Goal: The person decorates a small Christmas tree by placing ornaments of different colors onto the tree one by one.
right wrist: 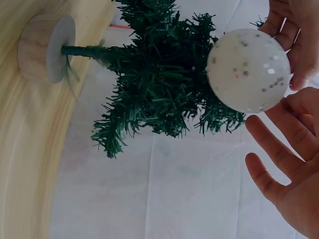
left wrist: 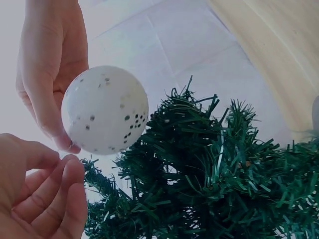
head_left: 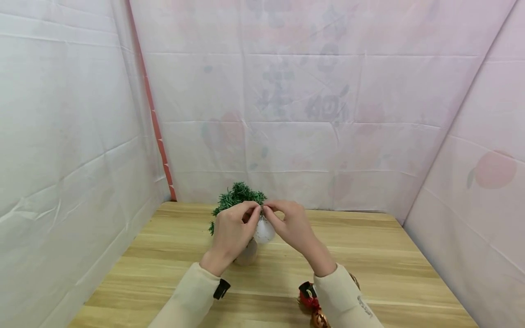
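Observation:
A small artificial Christmas tree point(head_left: 235, 195) with green tinsel needles stands upright on a round wooden base point(right wrist: 47, 49). Beside it a white Christmas ball point(left wrist: 105, 110) with scattered shiny dots hangs below both hands. My left hand point(head_left: 234, 230) pinches at the top of the ball with thumb and forefinger. From the other side my right hand point(head_left: 292, 226) pinches at the same spot, its remaining fingers spread in the right wrist view. The two hands' fingertips nearly meet there. Whatever fine loop or cord lies between them is too small to make out.
A red and gold ornament cluster point(head_left: 313, 307) lies on the wooden table point(head_left: 389, 264) near the front, partly under my right forearm. Pale printed cloth point(head_left: 303, 146) encloses the table behind and at both sides.

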Demonstrator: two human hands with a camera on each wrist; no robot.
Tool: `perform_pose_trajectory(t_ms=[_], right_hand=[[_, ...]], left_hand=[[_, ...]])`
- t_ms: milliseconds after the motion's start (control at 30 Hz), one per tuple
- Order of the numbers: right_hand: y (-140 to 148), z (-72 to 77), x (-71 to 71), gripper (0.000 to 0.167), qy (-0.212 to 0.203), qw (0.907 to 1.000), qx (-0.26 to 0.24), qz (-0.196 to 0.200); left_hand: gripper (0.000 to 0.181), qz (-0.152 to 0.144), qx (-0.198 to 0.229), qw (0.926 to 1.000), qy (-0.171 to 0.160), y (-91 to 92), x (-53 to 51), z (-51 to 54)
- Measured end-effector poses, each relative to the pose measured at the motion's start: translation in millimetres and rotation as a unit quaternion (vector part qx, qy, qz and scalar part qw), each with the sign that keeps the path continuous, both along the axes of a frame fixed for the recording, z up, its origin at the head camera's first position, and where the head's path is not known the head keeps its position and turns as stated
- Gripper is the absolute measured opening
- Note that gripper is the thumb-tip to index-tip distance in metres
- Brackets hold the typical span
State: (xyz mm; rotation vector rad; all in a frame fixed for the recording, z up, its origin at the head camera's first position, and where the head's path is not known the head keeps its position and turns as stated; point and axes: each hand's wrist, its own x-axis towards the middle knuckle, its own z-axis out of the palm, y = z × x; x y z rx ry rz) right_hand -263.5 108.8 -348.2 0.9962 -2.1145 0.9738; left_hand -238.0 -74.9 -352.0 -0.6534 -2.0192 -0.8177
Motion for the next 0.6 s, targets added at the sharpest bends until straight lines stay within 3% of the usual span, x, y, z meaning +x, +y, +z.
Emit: perform_pose_trajectory(t_ms=[200, 600], right_hand=[[-8.2, -0.4, -5.2, 0.012, 0.003, 0.9995, -0.020, -0.025], [-15.5, 0.4, -11.2, 0.014, -0.032, 0.9978, -0.032, -0.049]], left_hand=[[0.009, 0.051, 0.000, 0.9985, 0.017, 0.9, -3.1, 2.5], [0.010, 0.084, 0.003, 0.9965, 0.004, 0.7, -8.5, 5.3]])
